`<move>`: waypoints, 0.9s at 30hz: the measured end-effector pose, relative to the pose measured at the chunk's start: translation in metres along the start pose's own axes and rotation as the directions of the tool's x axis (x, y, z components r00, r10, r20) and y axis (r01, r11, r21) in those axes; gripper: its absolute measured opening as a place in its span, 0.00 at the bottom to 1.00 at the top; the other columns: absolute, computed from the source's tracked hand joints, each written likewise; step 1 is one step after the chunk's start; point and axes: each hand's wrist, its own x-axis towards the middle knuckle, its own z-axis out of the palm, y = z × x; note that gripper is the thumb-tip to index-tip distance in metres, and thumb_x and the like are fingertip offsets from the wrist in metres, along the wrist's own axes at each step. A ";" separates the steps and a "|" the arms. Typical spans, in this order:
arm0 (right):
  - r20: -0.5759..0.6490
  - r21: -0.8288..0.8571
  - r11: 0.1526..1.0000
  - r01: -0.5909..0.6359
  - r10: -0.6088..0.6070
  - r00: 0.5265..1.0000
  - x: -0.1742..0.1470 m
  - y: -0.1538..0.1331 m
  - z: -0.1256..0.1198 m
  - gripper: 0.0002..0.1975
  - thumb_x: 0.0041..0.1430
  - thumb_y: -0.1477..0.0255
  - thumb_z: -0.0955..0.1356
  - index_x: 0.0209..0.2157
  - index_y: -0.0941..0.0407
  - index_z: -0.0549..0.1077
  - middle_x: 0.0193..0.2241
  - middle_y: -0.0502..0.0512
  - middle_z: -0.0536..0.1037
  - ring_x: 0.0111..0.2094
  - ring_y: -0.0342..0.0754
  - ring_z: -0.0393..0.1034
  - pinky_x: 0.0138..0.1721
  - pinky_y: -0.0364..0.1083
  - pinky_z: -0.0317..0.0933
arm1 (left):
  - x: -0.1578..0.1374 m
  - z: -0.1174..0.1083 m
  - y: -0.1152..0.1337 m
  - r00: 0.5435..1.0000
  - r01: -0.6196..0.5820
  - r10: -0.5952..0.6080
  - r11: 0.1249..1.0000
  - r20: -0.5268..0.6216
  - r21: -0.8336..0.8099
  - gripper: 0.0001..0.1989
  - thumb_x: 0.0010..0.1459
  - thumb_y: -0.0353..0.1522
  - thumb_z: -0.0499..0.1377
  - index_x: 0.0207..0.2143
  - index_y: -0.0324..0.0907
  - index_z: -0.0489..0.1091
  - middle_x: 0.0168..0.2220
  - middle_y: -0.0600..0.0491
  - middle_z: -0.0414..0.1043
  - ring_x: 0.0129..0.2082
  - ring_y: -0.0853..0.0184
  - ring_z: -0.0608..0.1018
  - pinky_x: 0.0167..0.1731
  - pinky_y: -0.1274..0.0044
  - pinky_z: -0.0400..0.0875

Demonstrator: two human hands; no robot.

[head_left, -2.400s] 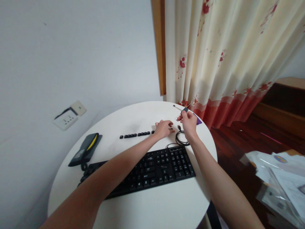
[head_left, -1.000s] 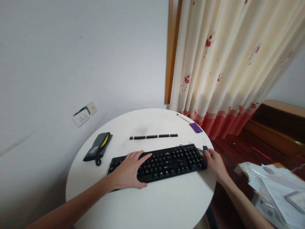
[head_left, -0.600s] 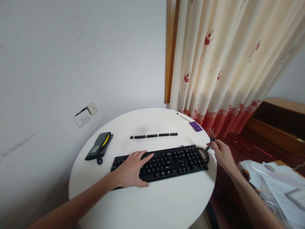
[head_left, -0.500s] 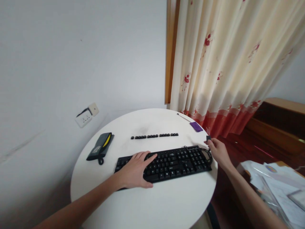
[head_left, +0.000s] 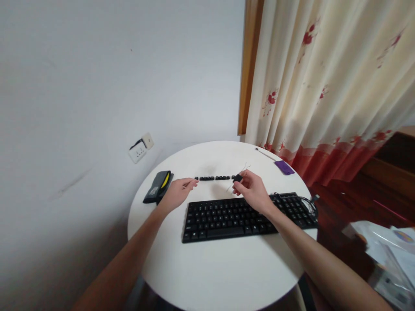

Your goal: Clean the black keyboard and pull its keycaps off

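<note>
A black keyboard (head_left: 227,216) lies across the white table, its coiled cable at the right end. Behind it runs a row of loose black keycaps (head_left: 207,178) in small groups. Above the keyboard's far edge, my right hand (head_left: 252,189) pinches a keycap puller (head_left: 237,178) with a black body and thin wires sticking out at both ends. It covers the right end of the keycap row. My left hand (head_left: 178,192) hovers near the row's left end, fingers loosely extended and holding nothing that I can see.
On the left of the round table (head_left: 210,268) lies a dark grey pouch (head_left: 158,186) with a yellow strip. A thin brush (head_left: 264,154) and a purple cloth (head_left: 284,167) lie at the far right edge. Behind are a wall and a curtain (head_left: 285,86).
My left hand has lifted off the keyboard and moved to the keycap row's left end. My right hand has carried the keycap puller from the table's right edge to the middle. The view has shifted.
</note>
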 end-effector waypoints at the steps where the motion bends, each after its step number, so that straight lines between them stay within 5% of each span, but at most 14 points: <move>1: 0.066 0.004 1.000 -0.011 0.010 0.998 0.002 0.001 0.016 0.06 0.56 0.71 0.68 0.34 0.55 0.66 0.23 0.48 0.75 0.24 0.46 0.75 0.27 0.43 0.67 | 0.000 -0.001 -0.009 0.999 0.036 -0.036 0.999 -0.007 -0.031 0.23 0.62 0.46 0.52 0.40 0.37 0.78 0.38 0.45 0.80 0.34 0.62 0.79 0.39 0.72 0.73; 5: 0.249 -0.032 0.999 -0.010 0.018 0.968 0.014 0.007 0.072 0.03 0.60 0.73 0.65 0.32 0.55 0.66 0.24 0.50 0.76 0.24 0.45 0.74 0.26 0.42 0.65 | -0.007 0.004 -0.034 0.997 0.067 -0.062 0.986 0.043 -0.151 0.21 0.59 0.46 0.55 0.37 0.37 0.77 0.29 0.50 0.77 0.27 0.67 0.74 0.28 0.77 0.68; 11: 0.295 -0.185 0.981 0.055 0.003 0.955 0.020 0.024 0.120 0.07 0.60 0.74 0.65 0.27 0.55 0.67 0.20 0.49 0.74 0.24 0.45 0.70 0.27 0.42 0.60 | -0.019 -0.011 -0.044 0.943 0.082 -0.008 0.974 0.332 -0.210 0.20 0.58 0.46 0.58 0.26 0.37 0.73 0.21 0.55 0.67 0.21 0.72 0.67 0.23 0.80 0.62; 20: 0.277 -0.262 0.947 0.186 -0.111 0.955 0.011 0.032 0.124 0.08 0.62 0.73 0.64 0.28 0.54 0.66 0.21 0.47 0.71 0.25 0.46 0.65 0.30 0.44 0.56 | -0.031 -0.025 -0.045 0.845 0.182 0.023 0.927 0.534 -0.328 0.19 0.55 0.43 0.64 0.42 0.37 0.78 0.35 0.48 0.78 0.34 0.66 0.77 0.38 0.74 0.72; 27: 0.435 -0.306 0.896 0.320 -0.168 0.885 0.009 0.034 0.126 0.10 0.65 0.73 0.63 0.28 0.55 0.67 0.24 0.50 0.72 0.27 0.46 0.65 0.31 0.43 0.55 | -0.029 -0.024 -0.048 0.860 0.071 0.076 0.961 0.504 -0.267 0.13 0.50 0.37 0.68 0.34 0.36 0.77 0.32 0.50 0.77 0.34 0.65 0.77 0.39 0.75 0.70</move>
